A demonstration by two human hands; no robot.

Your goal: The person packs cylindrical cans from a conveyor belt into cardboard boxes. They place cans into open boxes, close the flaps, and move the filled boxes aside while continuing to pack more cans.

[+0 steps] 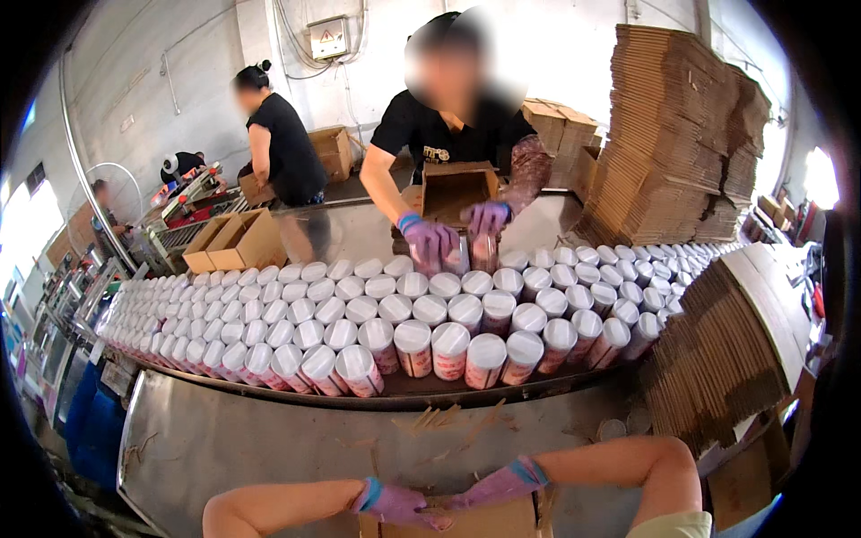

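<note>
A brown cardboard box [471, 523] lies before me at the bottom of the view, partly cut off. My left hand [395, 506], in a purple glove with a blue cuff, grips its upper edge near the middle. The fingers of my right hand [494, 485], gloved the same way, are on that edge too, almost meeting the left ones. Just beyond is a metal worktop [269, 437] with cardboard scraps. Behind it, a dark conveyor [430, 390] carries many upright cans [485, 360] with pale lids and pink-and-red printed sides.
Flattened cartons form a stack [716, 356] at right and a taller stack [666, 134] behind. Across the conveyor a co-worker's gloved hands [430, 242] hold cans by an open carton [461, 191]. Empty cartons [235, 239] stand at left, near another worker [282, 148].
</note>
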